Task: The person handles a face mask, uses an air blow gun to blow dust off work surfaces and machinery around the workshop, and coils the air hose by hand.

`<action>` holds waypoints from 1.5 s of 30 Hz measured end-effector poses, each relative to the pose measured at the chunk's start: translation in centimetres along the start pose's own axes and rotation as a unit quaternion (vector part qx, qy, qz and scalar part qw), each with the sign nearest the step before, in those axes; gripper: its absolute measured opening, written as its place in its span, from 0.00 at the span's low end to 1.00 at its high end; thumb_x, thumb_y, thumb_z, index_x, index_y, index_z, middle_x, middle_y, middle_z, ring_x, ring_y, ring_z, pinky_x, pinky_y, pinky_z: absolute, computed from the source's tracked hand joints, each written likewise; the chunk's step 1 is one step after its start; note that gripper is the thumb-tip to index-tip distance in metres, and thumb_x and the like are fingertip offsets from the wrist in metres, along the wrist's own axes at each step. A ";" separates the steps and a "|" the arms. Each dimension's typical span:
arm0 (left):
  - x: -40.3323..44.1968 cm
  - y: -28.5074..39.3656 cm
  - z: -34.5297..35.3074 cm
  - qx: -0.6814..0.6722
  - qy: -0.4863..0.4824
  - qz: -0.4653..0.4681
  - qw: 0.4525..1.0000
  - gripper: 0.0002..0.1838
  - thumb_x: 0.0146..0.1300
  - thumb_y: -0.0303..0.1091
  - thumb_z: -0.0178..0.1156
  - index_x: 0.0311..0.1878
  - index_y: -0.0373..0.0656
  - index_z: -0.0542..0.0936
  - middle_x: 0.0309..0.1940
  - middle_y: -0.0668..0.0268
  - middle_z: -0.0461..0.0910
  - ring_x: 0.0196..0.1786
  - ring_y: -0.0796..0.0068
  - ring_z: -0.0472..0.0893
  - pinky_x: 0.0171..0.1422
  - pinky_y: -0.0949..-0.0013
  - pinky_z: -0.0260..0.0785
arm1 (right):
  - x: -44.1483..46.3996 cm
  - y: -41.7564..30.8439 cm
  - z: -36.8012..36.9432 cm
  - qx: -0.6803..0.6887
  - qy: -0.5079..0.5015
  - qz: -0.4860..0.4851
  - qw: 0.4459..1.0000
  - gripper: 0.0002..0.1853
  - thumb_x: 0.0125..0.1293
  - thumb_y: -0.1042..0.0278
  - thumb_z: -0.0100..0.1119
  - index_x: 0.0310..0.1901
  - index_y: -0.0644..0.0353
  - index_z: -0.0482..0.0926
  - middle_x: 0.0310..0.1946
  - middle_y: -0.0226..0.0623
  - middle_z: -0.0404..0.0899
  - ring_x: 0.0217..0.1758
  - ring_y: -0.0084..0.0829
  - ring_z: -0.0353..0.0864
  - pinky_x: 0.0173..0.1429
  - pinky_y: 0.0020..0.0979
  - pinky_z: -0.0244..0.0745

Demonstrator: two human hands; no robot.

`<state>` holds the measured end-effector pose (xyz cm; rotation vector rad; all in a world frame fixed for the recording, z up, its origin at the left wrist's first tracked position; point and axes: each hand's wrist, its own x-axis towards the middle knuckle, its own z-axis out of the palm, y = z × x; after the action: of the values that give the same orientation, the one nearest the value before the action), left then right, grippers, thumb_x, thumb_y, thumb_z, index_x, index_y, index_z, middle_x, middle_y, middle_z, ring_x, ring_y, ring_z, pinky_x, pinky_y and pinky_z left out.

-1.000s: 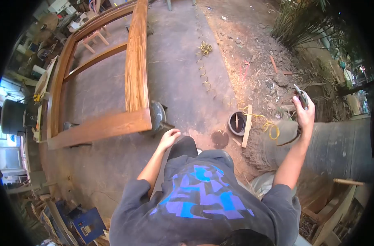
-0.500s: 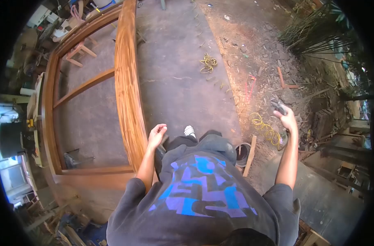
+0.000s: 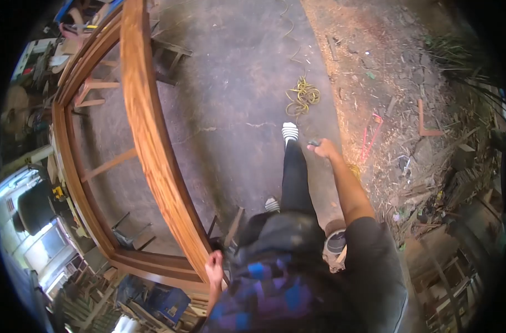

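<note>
My right hand (image 3: pixel 323 149) reaches forward with its fingers wrapped round a small dark tool (image 3: pixel 314 143) that looks like an air gun; much of it is hidden in the grip. Just beyond it, a tangled yellow coiled hose (image 3: pixel 304 97) lies on the floor. My left hand (image 3: pixel 214 269) is low beside the near end of a large brown wooden frame (image 3: pixel 147 127), with curled fingers and nothing visible in them. Whether it touches the frame I cannot tell. The frame's broad, grainy beam runs along my left side.
My striped-sock foot (image 3: pixel 289 132) is on the concrete floor (image 3: pixel 225 83). Dirt with wood scraps (image 3: pixel 386 83) borders it on the right. A bucket (image 3: pixel 335 241) stands by my right side. A wooden stool (image 3: pixel 95 91) shows through the frame, and clutter lines the left.
My right hand has swung inward and forward with the dark tool. My left hand has dropped back along the beam. One leg has stepped forward, and the view has shifted.
</note>
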<state>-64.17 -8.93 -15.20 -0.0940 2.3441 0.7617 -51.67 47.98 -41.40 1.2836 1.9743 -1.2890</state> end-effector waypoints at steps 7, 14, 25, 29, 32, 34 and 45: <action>-3.3 1.3 -0.6 0.023 -0.028 -0.374 0.927 0.18 0.71 0.45 0.54 0.41 0.39 0.83 0.27 0.70 0.79 0.30 0.80 0.76 0.31 0.71 0.68 | 32.1 0.2 2.0 -0.060 -0.052 0.042 0.996 0.27 0.57 0.39 0.62 0.51 0.51 0.84 0.51 0.49 0.82 0.56 0.51 0.79 0.60 0.43 0.73; -7.7 7.2 1.3 0.139 -0.111 -0.508 0.843 0.22 0.73 0.47 0.48 0.40 0.39 0.83 0.32 0.66 0.85 0.33 0.76 0.82 0.33 0.69 0.73 | 44.8 -0.2 7.7 -0.047 -0.008 0.048 0.998 0.33 0.56 0.39 0.64 0.53 0.61 0.82 0.51 0.50 0.81 0.58 0.48 0.79 0.62 0.42 0.72; -3.9 7.0 -0.3 0.246 -0.152 -0.389 0.874 0.22 0.72 0.47 0.49 0.39 0.39 0.84 0.31 0.65 0.85 0.32 0.76 0.82 0.33 0.69 0.73 | 37.7 -1.9 3.5 0.115 0.016 0.021 0.993 0.24 0.57 0.43 0.65 0.43 0.58 0.85 0.38 0.49 0.85 0.45 0.49 0.84 0.50 0.42 0.75; 5.1 11.5 2.9 0.239 -0.110 -0.258 0.930 0.17 0.72 0.40 0.48 0.31 0.42 0.80 0.24 0.67 0.80 0.23 0.74 0.77 0.27 0.70 0.69 | 28.1 -3.2 -5.5 0.121 0.073 -0.023 0.990 0.23 0.56 0.46 0.66 0.45 0.56 0.85 0.40 0.47 0.84 0.46 0.48 0.82 0.52 0.41 0.75; 15.2 11.4 5.8 0.028 -0.136 -0.156 0.978 0.17 0.69 0.43 0.55 0.32 0.39 0.82 0.19 0.67 0.77 0.26 0.81 0.76 0.30 0.71 0.66 | 18.2 -6.0 -14.8 0.106 0.085 -0.058 0.989 0.23 0.55 0.46 0.67 0.46 0.56 0.85 0.45 0.46 0.83 0.50 0.49 0.81 0.55 0.42 0.74; 22.2 15.3 9.9 0.093 -0.140 -0.023 0.985 0.18 0.69 0.44 0.55 0.30 0.39 0.80 0.18 0.68 0.76 0.25 0.79 0.75 0.29 0.70 0.66 | 11.5 -8.2 -20.8 0.092 0.070 -0.089 0.989 0.22 0.54 0.48 0.69 0.44 0.56 0.85 0.44 0.45 0.83 0.49 0.48 0.81 0.55 0.41 0.74; 21.3 63.7 28.6 -0.004 -0.031 0.468 0.883 0.46 0.49 0.49 0.73 0.70 0.48 0.64 0.70 0.54 0.61 0.73 0.51 0.58 0.73 0.52 0.56 | -28.3 -25.8 -39.5 0.006 0.214 -0.275 0.937 0.16 0.43 0.68 0.76 0.36 0.60 0.83 0.29 0.38 0.77 0.33 0.41 0.79 0.37 0.35 0.72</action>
<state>-80.72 62.16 -14.03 1.1154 2.2488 1.1763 -56.83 66.62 10.10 1.1230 2.7861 -1.3344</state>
